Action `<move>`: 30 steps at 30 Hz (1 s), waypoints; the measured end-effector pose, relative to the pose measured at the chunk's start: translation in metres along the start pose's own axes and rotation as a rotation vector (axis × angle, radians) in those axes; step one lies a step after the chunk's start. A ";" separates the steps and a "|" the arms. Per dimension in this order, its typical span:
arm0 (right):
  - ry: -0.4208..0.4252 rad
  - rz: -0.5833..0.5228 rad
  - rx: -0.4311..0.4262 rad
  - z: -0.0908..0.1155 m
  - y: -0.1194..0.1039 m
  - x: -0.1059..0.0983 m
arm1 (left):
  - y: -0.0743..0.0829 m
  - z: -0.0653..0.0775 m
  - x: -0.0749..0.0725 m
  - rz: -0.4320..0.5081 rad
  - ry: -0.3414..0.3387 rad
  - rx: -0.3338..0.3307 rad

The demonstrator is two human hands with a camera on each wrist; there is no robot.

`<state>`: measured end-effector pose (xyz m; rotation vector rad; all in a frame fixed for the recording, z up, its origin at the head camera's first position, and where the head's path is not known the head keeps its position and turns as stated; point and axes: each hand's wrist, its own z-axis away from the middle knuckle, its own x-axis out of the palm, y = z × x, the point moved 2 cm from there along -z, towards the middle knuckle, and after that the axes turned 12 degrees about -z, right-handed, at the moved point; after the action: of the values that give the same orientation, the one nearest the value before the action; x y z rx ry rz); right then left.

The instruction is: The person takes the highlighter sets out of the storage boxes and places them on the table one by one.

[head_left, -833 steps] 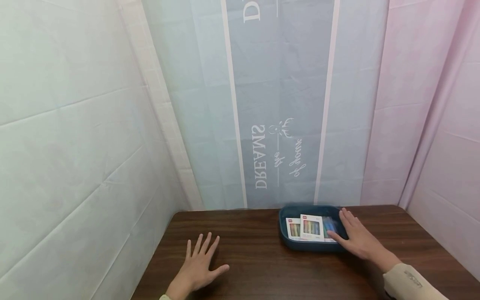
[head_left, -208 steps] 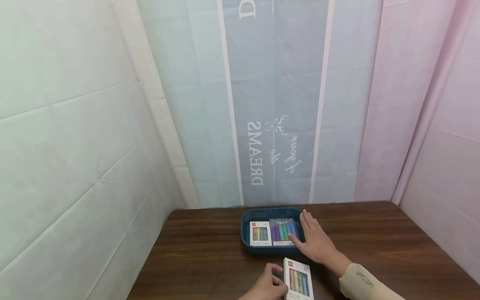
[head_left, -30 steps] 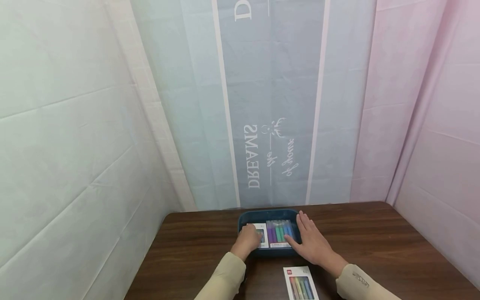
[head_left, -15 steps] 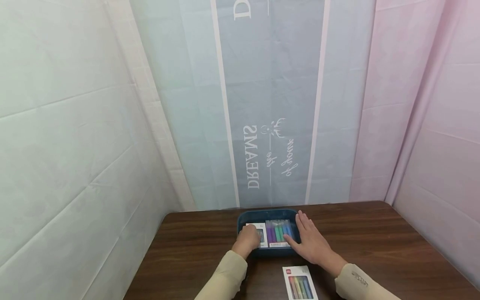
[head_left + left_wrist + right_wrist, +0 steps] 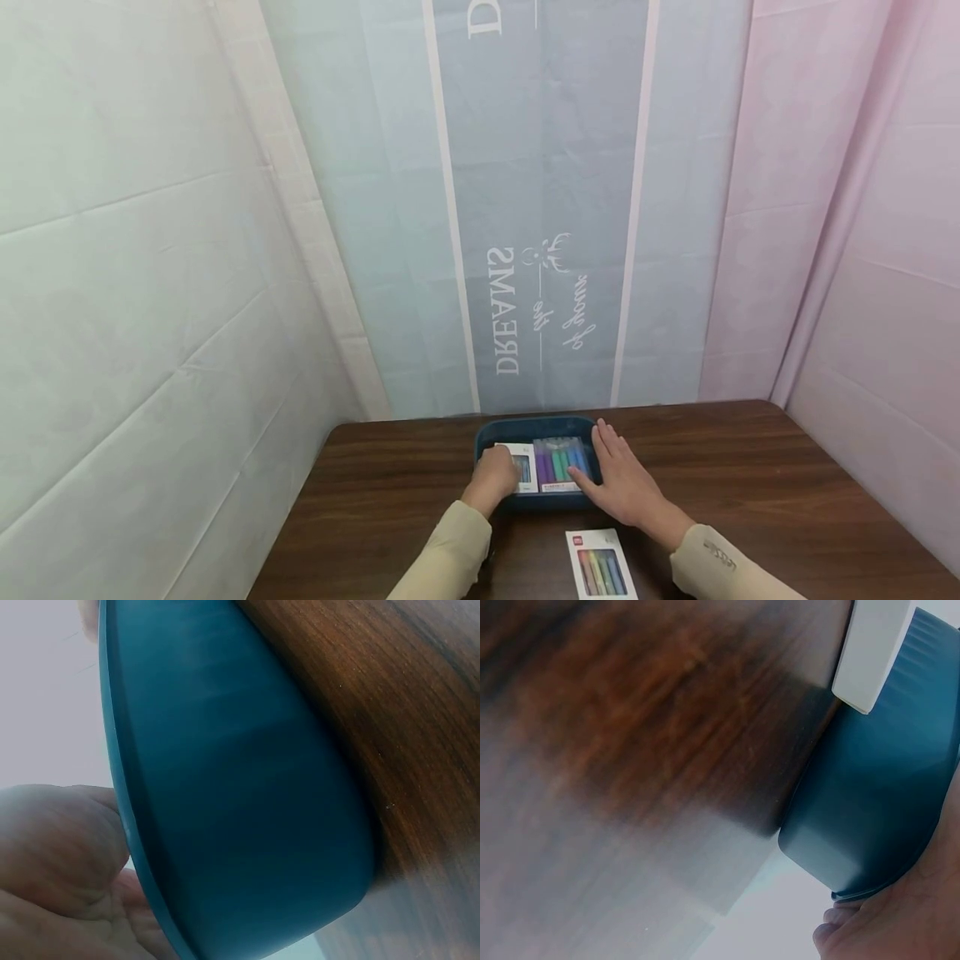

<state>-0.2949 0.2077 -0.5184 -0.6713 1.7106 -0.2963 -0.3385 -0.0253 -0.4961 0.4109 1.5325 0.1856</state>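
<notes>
A dark blue tray (image 5: 502, 432) stands at the table's back edge. In it lie a white windowed box of coloured sticks (image 5: 525, 471) and, to its right, a clear pack of purple, green and blue pens (image 5: 557, 462). My left hand (image 5: 493, 477) reaches over the front left rim and grips the left part of that white box; its fingertips are hidden. My right hand (image 5: 626, 487) rests along the tray's right rim, fingers straight, thumb over the pack. A second white windowed box (image 5: 600, 562) lies on the table in front of the tray.
The brown wooden table (image 5: 757, 492) ends at a hanging printed cloth (image 5: 555, 167) at the back. Pale cloth walls (image 5: 172, 292) close in the left and right sides. Sleeves cover both forearms.
Since the earliest frame, the tray has moved left and one white box has come out onto the table, held earlier by my left hand. Over the last second, both hands have hardly moved.
</notes>
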 end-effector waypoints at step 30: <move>-0.002 0.010 -0.005 0.001 0.002 0.001 | -0.015 -0.007 0.013 0.012 0.148 0.087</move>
<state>-0.2951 0.2086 -0.5204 -0.6662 1.7127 -0.2845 -0.3471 -0.0333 -0.5136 0.4840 1.6883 0.1626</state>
